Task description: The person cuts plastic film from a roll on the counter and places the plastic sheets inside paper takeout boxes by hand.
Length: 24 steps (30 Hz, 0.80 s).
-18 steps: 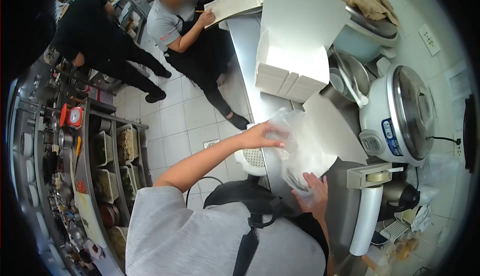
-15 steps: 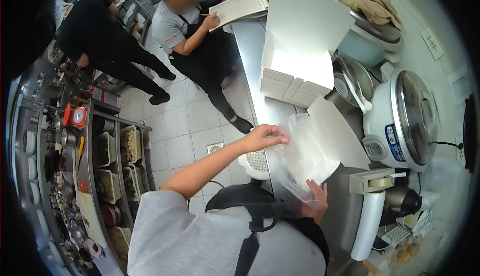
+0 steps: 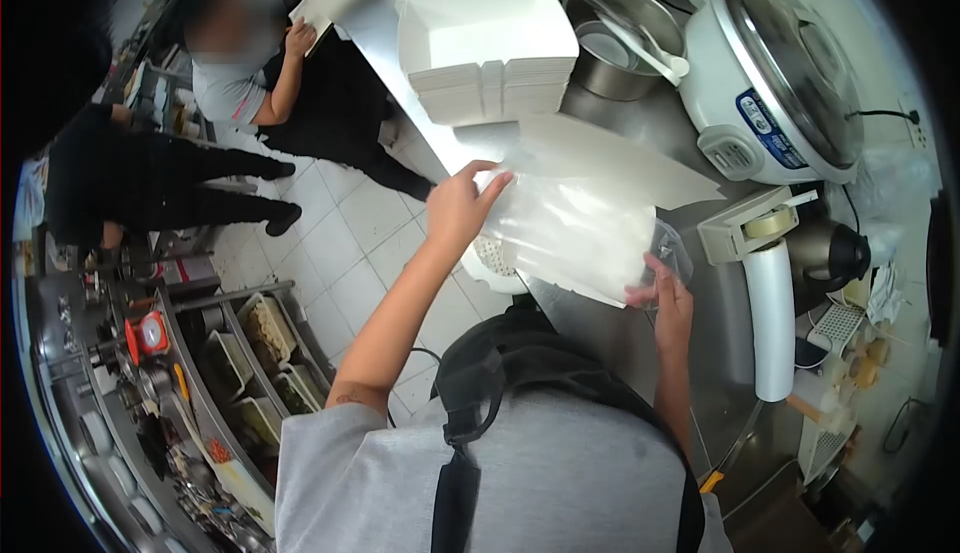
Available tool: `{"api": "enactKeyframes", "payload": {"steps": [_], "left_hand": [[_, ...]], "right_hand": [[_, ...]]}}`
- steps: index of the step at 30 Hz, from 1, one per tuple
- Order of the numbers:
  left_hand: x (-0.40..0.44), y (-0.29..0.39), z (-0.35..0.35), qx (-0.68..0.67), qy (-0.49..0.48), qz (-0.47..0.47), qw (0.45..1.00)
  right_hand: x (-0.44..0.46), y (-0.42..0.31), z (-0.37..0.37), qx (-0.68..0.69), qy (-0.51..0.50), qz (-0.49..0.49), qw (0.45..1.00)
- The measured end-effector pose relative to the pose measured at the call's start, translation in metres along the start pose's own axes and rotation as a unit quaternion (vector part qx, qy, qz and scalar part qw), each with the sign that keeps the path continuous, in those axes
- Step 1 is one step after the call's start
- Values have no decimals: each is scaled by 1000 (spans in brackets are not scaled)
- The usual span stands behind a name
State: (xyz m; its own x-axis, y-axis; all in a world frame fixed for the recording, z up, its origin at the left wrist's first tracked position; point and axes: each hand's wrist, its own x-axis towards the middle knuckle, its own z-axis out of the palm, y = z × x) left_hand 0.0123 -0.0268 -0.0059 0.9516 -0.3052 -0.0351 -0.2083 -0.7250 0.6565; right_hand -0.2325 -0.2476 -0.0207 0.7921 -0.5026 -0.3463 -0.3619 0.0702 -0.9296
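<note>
A clear plastic bag or sheet is stretched across an open white paper box on the steel counter. At the left, my left hand pinches the plastic's edge between thumb and fingers. My right hand is at the near right corner, its fingers closed on the plastic beside the box's edge. The box's lid flap stands folded back on the far side, and the plastic covers its inside.
A stack of white paper boxes stands behind on the counter. Metal bowls and a rice cooker are to the right, with a tape dispenser and a plastic wrap roll nearer. Two co-workers stand at the left; one holds a pad.
The plastic is now pulled wider and flatter over the box. My left hand has moved left and up, my right hand right and up. The view has shifted, and one co-worker has moved.
</note>
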Motion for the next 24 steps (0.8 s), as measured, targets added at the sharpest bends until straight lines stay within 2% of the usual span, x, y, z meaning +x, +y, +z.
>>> {"api": "enactKeyframes", "payload": {"steps": [2,3,5,7,11,12,14,17,18,19,21,24], "left_hand": [[-15,3,-5,12,165,94,982],[-23,16,-13,45,225,185,956],[-47,35,0,-17,185,372,910],[-58,53,8,15,-49,510,859],[-37,38,54,150,-115,451,873],[-34,22,63,161,-132,443,872],[-29,17,64,212,-178,427,861],[-33,15,74,150,-165,393,892],[-32,1,88,96,-109,427,893],[-30,15,85,115,-270,341,893],[-38,1,96,309,-192,408,837],[-40,10,94,332,-167,355,858]], "right_hand": [[0,-9,3,-53,39,1,998],[-1,-7,6,-30,57,13,998],[9,-6,16,14,85,27,996],[19,-9,20,-18,109,-6,994],[16,-21,13,-129,128,28,983],[16,-21,11,-179,196,-37,963],[17,-17,5,-277,321,-164,891],[2,-69,57,-311,191,-411,835],[7,-77,80,-300,99,-417,852],[15,-82,101,-289,4,-425,858],[50,-43,108,-386,-44,-333,859],[65,17,64,-531,-74,-223,814]]}}
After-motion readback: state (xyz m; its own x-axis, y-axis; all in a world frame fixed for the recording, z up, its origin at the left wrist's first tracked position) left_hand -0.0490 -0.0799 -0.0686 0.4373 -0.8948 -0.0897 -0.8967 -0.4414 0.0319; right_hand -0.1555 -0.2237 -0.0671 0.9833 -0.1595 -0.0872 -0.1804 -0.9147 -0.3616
